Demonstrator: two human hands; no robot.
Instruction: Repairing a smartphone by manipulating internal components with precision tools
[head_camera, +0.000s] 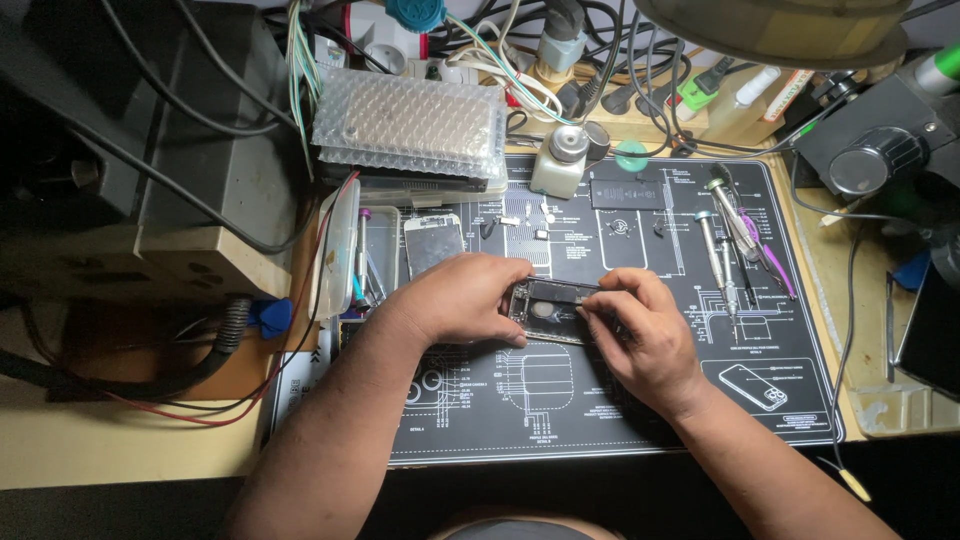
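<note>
Black repair mat (620, 420), left hand (465, 298) and right hand (640, 335) gripping opened phone (548, 310) mid-mat

work mat (600, 400): black, white line diagrams | pick (270, 316): blue | tweezers (770, 262): purple

Pale wooden workbench (120, 440) is carrying a black printed repair mat (640, 400). Lying on the mat: opened phone body (548, 310), detached phone screen (433, 242), small dark rectangular panel (627, 186), silver screwdrivers (715, 250), white squat bottle (560, 160). Bubble-wrapped flat pack (410, 125) is sitting at mat's back-left edge.
</note>
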